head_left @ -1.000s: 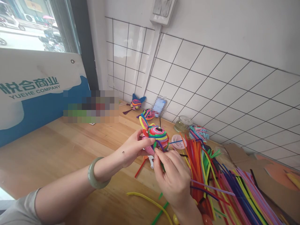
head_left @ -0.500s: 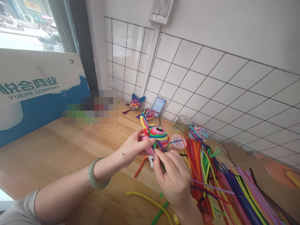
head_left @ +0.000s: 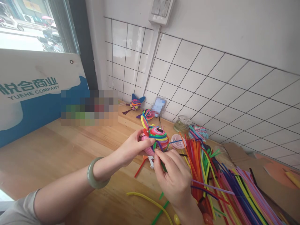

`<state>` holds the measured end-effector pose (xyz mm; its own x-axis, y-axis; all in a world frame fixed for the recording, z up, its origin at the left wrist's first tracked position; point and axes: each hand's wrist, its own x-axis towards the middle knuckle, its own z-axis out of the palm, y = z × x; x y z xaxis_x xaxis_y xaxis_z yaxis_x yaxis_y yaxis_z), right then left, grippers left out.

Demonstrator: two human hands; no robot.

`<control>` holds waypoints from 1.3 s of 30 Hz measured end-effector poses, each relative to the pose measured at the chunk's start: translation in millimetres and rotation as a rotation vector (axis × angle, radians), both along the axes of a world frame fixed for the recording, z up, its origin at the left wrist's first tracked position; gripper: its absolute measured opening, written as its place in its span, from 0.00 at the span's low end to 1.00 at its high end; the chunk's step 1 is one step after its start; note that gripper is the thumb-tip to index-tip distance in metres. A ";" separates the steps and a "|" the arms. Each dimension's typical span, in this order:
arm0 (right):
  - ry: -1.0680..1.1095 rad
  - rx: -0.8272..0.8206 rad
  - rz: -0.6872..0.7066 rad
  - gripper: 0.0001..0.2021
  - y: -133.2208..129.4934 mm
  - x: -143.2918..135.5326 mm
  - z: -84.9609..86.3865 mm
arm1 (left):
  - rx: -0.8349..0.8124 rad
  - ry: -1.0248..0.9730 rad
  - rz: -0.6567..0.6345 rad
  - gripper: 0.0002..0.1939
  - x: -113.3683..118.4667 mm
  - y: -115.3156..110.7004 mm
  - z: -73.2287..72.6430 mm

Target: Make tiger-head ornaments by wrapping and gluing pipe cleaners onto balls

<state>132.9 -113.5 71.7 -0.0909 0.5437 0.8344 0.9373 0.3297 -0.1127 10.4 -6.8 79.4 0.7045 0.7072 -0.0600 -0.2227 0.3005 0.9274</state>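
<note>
A ball-shaped figure [head_left: 159,135] wound in pipe cleaners of many colours, with a black eye and a yellow-and-pink ear, is raised over the wooden table. My left hand [head_left: 134,146] is closed round its left side, the thumb lying across its front. My right hand [head_left: 174,175] pinches at the lower front edge of the figure, touching it; a dark green pipe cleaner shows beside its fingers. What exactly the right fingertips hold is too small to tell. A jade-coloured bangle [head_left: 97,172] is on my left wrist.
Many coloured pipe cleaners [head_left: 243,193] lie at the right. Behind the figure are a pink dish [head_left: 178,141], a glass jar [head_left: 182,123] and finished-looking figures [head_left: 135,103]. A yellow pipe cleaner [head_left: 150,199] lies in front. Cardboard [head_left: 269,184] is at far right.
</note>
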 end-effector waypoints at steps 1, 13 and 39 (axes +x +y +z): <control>-0.001 0.002 -0.002 0.09 0.1 0.0 0.2 | 0.001 0.000 -0.002 0.25 -0.1 0.1 0.1; -0.009 0.019 -0.006 0.09 1.2 -1.0 1.5 | -0.004 -0.010 -0.015 0.27 0.5 0.7 0.0; -0.022 0.013 -0.015 0.08 2.9 -0.1 0.1 | 0.017 0.002 0.009 0.31 0.7 1.0 -1.3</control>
